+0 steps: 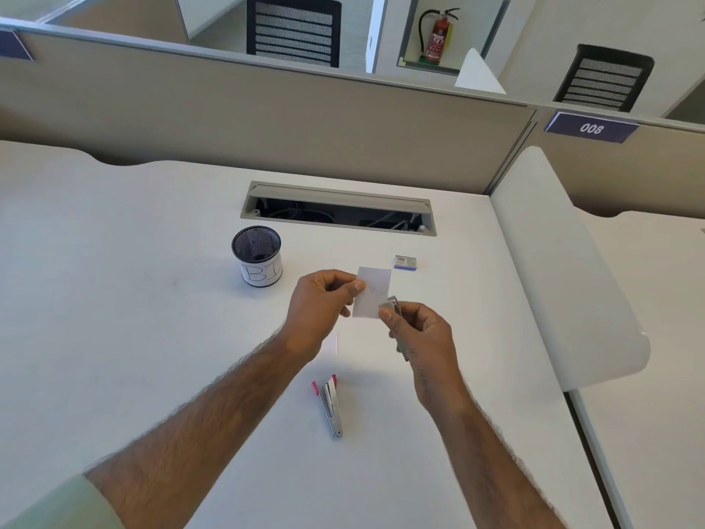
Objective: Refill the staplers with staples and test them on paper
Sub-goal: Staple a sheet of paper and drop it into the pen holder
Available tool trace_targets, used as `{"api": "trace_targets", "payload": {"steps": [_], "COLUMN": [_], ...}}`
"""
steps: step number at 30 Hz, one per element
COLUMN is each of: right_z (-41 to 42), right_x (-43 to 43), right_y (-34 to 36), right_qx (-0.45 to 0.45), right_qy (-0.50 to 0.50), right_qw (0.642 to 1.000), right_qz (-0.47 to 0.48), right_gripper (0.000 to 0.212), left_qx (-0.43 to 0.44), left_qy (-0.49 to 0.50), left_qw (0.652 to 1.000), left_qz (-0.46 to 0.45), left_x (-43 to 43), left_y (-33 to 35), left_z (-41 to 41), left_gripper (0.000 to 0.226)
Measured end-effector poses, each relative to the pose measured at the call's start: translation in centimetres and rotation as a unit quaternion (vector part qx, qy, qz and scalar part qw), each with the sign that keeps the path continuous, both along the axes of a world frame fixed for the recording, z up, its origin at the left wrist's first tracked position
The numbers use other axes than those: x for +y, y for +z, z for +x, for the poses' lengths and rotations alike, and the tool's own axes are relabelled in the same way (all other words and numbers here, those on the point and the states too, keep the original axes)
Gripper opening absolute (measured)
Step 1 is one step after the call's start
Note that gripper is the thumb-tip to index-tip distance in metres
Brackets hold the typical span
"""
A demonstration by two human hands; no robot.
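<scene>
Sleeve: a pale green sleeve (65, 505) at the lower left corner of the frame, with both bare forearms reaching up toward the centre.
Desk: a white desk (114, 299) fills most of the frame.
Pink stapler: the pink stapler (331, 406) lies on the desk below centre, between the two forearms, touching neither.
Left hand: the left hand (318, 311), at centre, pinches the left edge of the paper slip (374, 292) between thumb and fingers, lifted above the desk.
Right hand: the right hand (423, 337), just right of centre, has its fingers curled round the metal stapler (393, 305); the stapler's tip meets the slip's lower right corner.
Staple box: a small staple box (406, 261) sits on the desk just above the slip and apart from it.
Pen cup: a black mesh pen cup (259, 257) with a white label stands left of centre.
Cable slot: an open cable slot (339, 208) is set into the desk above the cup and box.
Partition: a beige partition (267, 116) crosses the upper frame, with a plate reading 008 (590, 127) at the upper right.
Beyond: a fire extinguisher (438, 36) stands at the top, right of centre.
</scene>
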State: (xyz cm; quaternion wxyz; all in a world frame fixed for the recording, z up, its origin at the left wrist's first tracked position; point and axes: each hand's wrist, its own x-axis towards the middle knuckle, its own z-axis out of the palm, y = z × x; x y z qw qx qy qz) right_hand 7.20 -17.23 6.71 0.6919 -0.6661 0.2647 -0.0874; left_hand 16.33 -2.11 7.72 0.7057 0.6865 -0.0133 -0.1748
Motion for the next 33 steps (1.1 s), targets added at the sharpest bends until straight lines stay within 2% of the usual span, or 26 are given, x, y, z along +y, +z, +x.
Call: {"api": "trace_targets", "payload": {"steps": [2,5,7,12,17,24,33], "right_z": [-0.8,-2.5,-3.7,-5.6,-6.3,-5.8,-4.7], "right_x": [0.5,1.4,2.0,2.9,3.6,3.8,3.4], "right_y": [-1.6,-4.7,-6.5,-9.0,-9.3,-8.6,-8.3], "right_qx": [0.038,0.111,0.143,0.215,0.219,0.222,0.258], "right_qy": [-0.039,-0.068,-0.057,-0.028,-0.007,0.013,0.042], "right_qw": [0.998,0.977,0.963,0.941,0.921,0.912,0.901], "right_qz": [-0.029,-0.168,-0.224,-0.26,-0.323,-0.346,-0.346], "right_gripper": [0.024,0.032,0.033,0.036,0.034,0.035,0.047], "left_qx": [0.016,0.038,0.051,0.094,0.127,0.083,0.042], "left_qy": [0.011,0.019,0.019,0.04,0.062,0.061,0.041], "left_qw": [1.0,0.998,0.997,0.989,0.973,0.959,0.946], "left_qz": [-0.013,-0.037,-0.051,-0.108,-0.184,-0.263,-0.317], "left_x": [0.1,0.0,0.0,-0.4,-0.7,-1.1,-0.6], "left_y": [-0.1,-0.2,-0.3,0.3,3.5,11.5,17.1], "left_z": [0.1,0.1,0.1,-0.1,0.1,0.8,2.1], "left_gripper": [0.008,0.007,0.004,0.008,0.016,0.006,0.014]}}
